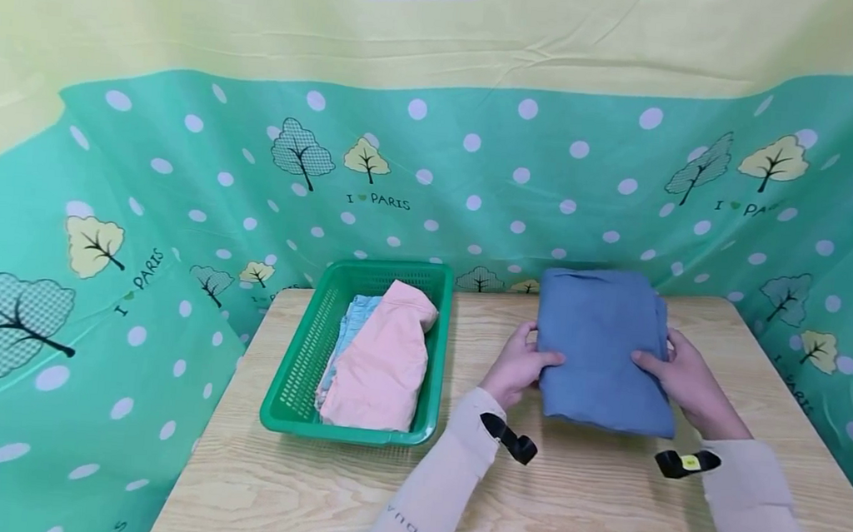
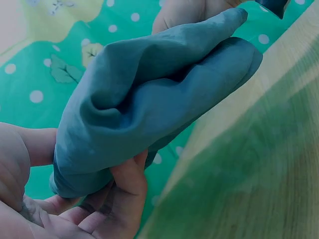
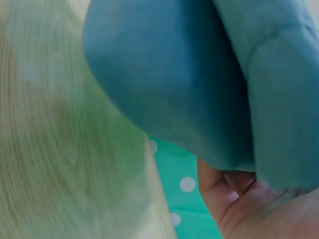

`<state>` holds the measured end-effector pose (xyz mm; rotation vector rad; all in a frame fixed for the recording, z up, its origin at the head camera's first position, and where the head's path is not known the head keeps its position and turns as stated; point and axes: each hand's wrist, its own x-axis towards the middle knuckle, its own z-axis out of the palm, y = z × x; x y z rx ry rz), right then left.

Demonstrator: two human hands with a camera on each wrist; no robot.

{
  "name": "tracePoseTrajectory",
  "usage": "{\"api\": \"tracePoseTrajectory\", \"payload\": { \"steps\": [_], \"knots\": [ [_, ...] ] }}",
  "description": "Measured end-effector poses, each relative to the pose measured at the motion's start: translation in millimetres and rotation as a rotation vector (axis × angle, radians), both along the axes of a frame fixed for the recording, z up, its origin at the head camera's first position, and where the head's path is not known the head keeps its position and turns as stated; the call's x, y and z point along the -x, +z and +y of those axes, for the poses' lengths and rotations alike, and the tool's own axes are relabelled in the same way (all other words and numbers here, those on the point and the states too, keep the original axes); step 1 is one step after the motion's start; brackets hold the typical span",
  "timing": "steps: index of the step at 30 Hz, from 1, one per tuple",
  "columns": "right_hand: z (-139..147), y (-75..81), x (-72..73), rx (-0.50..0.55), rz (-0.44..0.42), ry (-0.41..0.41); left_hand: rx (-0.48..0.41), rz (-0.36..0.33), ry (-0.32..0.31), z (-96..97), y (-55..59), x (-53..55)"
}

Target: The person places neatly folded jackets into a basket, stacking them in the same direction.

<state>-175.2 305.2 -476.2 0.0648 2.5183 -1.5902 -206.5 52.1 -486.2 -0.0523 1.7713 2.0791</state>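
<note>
A folded blue garment [image 1: 604,347] is held up over the right half of the table between both hands. My left hand [image 1: 520,363] grips its left edge, thumb on the upper face and fingers beneath. On the opposite edge my right hand [image 1: 681,378] pinches it the same way, its thumb lying over the cloth. Thick soft folds of the garment [image 2: 149,99] show from the side in the left wrist view, with fingers curled under it. In the right wrist view the blue cloth [image 3: 164,74] hides much of the right hand [image 3: 264,211].
A green plastic basket [image 1: 277,388] stands on the wooden table [image 1: 229,484] to the left. Inside it a folded pink garment [image 1: 381,371] lies over a light blue one [image 1: 350,327]. A green and yellow printed curtain [image 1: 471,178] hangs behind the table and along its sides.
</note>
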Motion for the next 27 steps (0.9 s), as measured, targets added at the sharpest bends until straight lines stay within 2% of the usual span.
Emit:
{"api": "tracePoseTrajectory", "payload": {
  "steps": [11, 27],
  "knots": [
    [-17.6, 13.7, -0.8, 0.064, 0.003, -0.003, 0.017, 0.034, 0.002, -20.6, 22.0, -5.4],
    [-49.6, 21.1, -1.6, 0.131, 0.023, 0.019, 0.043, 0.063, -0.024, -55.7, 32.1, -11.7]
  ]
}}
